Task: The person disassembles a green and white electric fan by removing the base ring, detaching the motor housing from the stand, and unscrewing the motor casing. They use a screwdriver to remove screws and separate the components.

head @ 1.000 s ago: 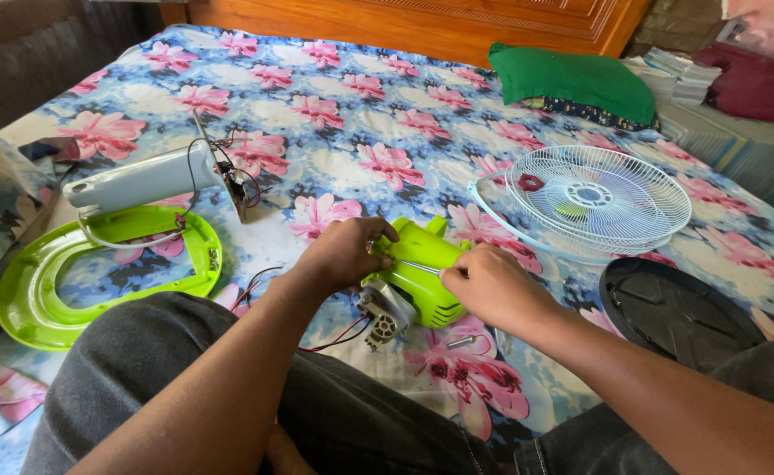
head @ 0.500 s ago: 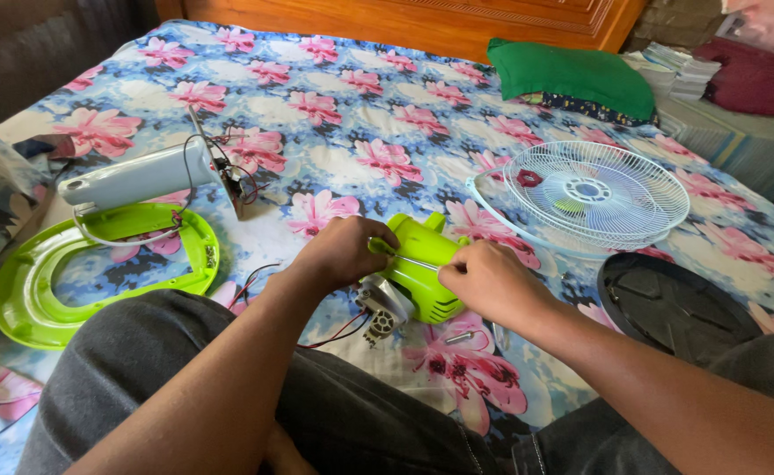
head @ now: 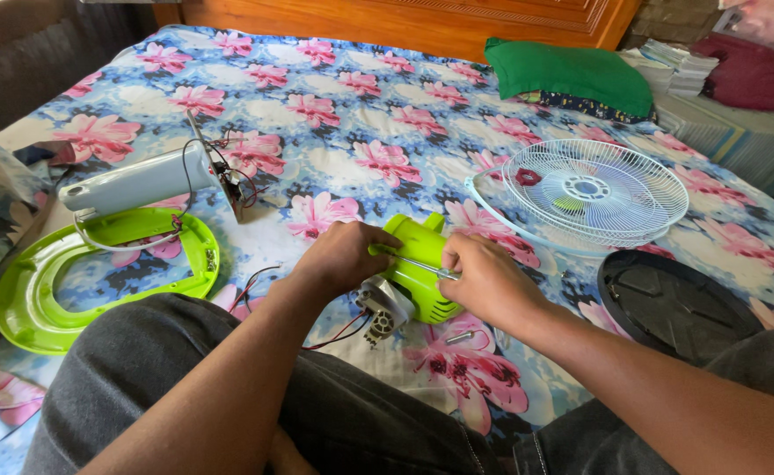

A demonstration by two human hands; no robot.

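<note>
Barely shifted: right hand (head: pixel 485 280) fingers pinch screwdriver (head: pixel 418 263) into green motor housing (head: pixel 422 268); left hand (head: pixel 345 255) grips it. Unscrewing, needs steady turning.

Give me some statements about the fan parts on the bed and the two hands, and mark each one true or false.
1. Both hands are on the green motor housing. True; the left hand steadies it, the right hand is against it.
2. The right hand holds a thin metal tool. True.
3. The white fan grille stands upright. False; it lies flat on the bedsheet.
4. The green ring-shaped base lies right of the housing. False; it lies left.
5. The black round cover lies near the right arm. True.
</note>
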